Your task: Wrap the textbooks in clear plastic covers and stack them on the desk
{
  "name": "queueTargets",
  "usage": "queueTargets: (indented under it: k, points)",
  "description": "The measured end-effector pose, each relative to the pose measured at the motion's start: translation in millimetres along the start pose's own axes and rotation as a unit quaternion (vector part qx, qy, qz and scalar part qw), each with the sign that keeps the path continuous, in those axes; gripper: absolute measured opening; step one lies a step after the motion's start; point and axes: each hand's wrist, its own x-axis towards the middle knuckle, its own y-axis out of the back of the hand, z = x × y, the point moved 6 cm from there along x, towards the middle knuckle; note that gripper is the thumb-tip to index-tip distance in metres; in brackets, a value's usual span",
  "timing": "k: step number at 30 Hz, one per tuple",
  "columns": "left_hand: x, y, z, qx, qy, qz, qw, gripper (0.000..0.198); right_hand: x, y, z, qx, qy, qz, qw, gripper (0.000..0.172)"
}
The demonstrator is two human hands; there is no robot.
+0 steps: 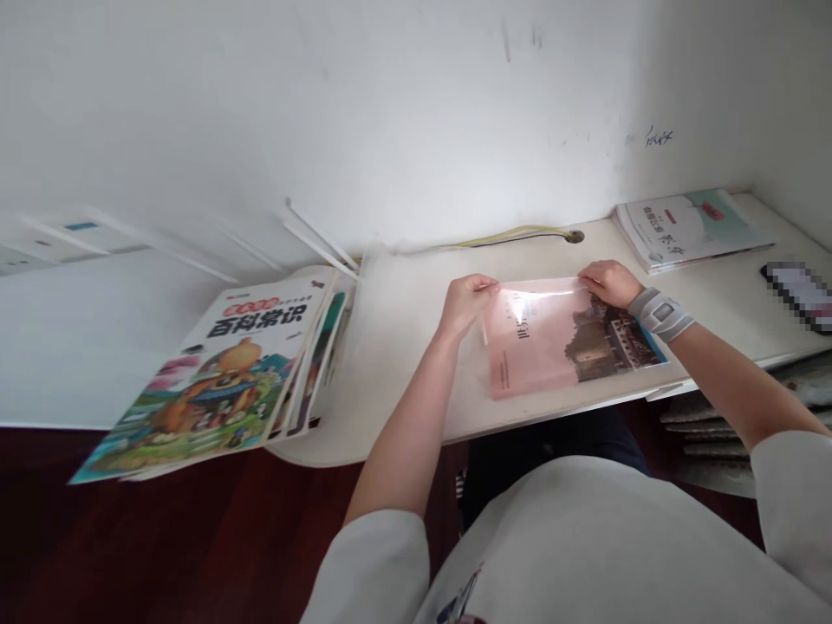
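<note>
A pink book [539, 347] with a picture of a stone building on its cover lies on the white desk in front of me, turned sideways. Light glares off its shiny surface, which looks like a clear plastic cover. My left hand [464, 303] pinches the upper left corner between thumb and fingers. At the upper right edge my right hand [611, 282] grips too, its fingers bent over the rim. A grey band with a small rectangular face circles my right wrist.
On the left stands a stack of large picture books [227, 373], jutting past the desk's rounded end. Several books [689, 227] lie at the back right, near a phone [802, 295]. A yellow cable [520, 232] runs along the wall to a hole [575, 237] in the white desk [403, 347].
</note>
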Motion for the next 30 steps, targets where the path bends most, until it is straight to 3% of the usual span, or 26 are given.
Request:
queueTargets:
  k: [6, 10, 14, 19, 22, 26, 28, 30]
  points:
    - [-10.3, 8.2, 12.4, 0.010, -0.045, 0.020, 0.999, 0.023, -9.9, 20.9, 4.5, 0.016, -0.012, -0.041, 0.999, 0.040]
    - [-12.1, 7.9, 3.5, -0.041, 0.027, -0.007, 0.999, 0.027, -14.5, 33.3, 27.7, 0.040, -0.060, -0.076, 0.995, 0.041]
    - [-9.3, 6.2, -9.4, -0.037, 0.075, 0.007, 0.997, 0.030, -21.1, 30.7, 59.3, 0.177, -0.095, -0.132, 0.971, 0.043]
    - [-0.8, 0.6, -23.3, 0.036, 0.096, 0.018, 0.995, 0.028, -26.2, 13.4, 85.8, 0.321, -0.230, -0.038, 0.918, 0.039]
    - [5.4, 2.4, -28.3, 0.116, 0.105, 0.023, 0.987, 0.027, -25.4, -1.3, 89.9, 0.237, -0.315, -0.013, 0.919, 0.037]
    - [10.2, 6.9, -23.4, 0.226, 0.106, 0.034, 0.968, 0.020, -14.5, -14.1, 88.3, 0.051, -0.319, -0.076, 0.943, 0.039]
    - [8.3, 4.0, -10.7, 0.314, 0.074, 0.049, 0.945, 0.016, -10.7, -17.2, 89.6, 0.020, -0.316, -0.091, 0.944, 0.038]
    - [0.9, -11.1, 8.3, 0.429, 0.003, 0.048, 0.902, 0.023, -9.8, -19.5, 91.9, 0.008, -0.323, -0.100, 0.941, 0.038]
